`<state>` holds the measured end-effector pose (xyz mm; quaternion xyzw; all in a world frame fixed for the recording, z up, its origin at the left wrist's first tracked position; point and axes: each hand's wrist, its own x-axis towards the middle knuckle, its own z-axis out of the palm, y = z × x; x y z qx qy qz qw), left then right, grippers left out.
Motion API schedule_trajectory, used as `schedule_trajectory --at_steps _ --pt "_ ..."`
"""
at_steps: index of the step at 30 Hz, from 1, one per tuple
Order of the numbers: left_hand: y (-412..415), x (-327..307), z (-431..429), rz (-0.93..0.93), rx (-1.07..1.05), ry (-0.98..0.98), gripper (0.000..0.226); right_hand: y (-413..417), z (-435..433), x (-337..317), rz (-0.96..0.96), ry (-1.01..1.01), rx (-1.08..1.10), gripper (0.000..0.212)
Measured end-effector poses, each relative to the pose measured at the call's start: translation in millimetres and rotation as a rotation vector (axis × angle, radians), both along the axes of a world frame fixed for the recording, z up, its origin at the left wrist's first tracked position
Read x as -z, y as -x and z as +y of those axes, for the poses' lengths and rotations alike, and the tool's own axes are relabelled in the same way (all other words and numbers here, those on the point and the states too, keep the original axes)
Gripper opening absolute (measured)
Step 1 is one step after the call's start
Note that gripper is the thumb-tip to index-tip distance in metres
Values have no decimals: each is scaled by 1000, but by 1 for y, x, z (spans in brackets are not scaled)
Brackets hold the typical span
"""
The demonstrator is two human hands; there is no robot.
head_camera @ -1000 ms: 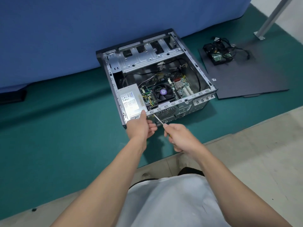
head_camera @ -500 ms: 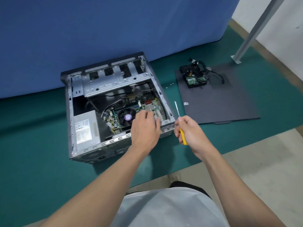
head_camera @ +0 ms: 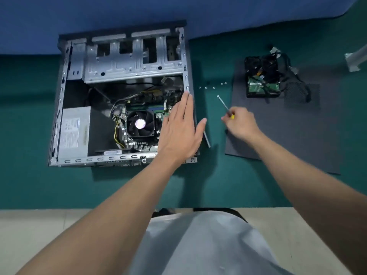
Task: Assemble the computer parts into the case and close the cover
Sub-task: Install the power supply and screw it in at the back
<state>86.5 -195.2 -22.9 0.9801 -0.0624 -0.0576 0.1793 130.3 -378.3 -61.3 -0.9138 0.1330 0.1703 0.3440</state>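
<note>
The open computer case (head_camera: 65,92) lies on its side on the green mat, showing the motherboard with its fan (head_camera: 140,124) and the power supply (head_camera: 74,132). My left hand (head_camera: 180,128) is spread flat, fingers straight, over the case's right edge. To the right, my right hand (head_camera: 241,124) grips a screwdriver (head_camera: 224,105) with a yellow handle, its tip pointing up and left above the mat. The dark side cover (head_camera: 294,135) lies flat at the right, and a hard drive with cables (head_camera: 263,78) sits on it.
Several small screws (head_camera: 213,87) lie on the green mat between the case and the cover. A blue backdrop (head_camera: 99,12) rises behind the case. A metal stand foot (head_camera: 355,60) is at the far right. Pale floor (head_camera: 59,225) lies in front of the mat.
The view has swung over the case. My left hand left the case's front rim and now lies flat over its right side. My right hand carried the screwdriver to the right, toward the screws.
</note>
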Motion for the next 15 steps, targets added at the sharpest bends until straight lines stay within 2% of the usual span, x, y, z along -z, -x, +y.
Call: schedule_trajectory --at_steps 9,15 --pt "4 0 -3 11 -34 -43 69 -88 15 55 -121 249 -103 16" --pt "3 1 -6 7 -41 -50 68 -114 18 69 -172 291 -84 25"
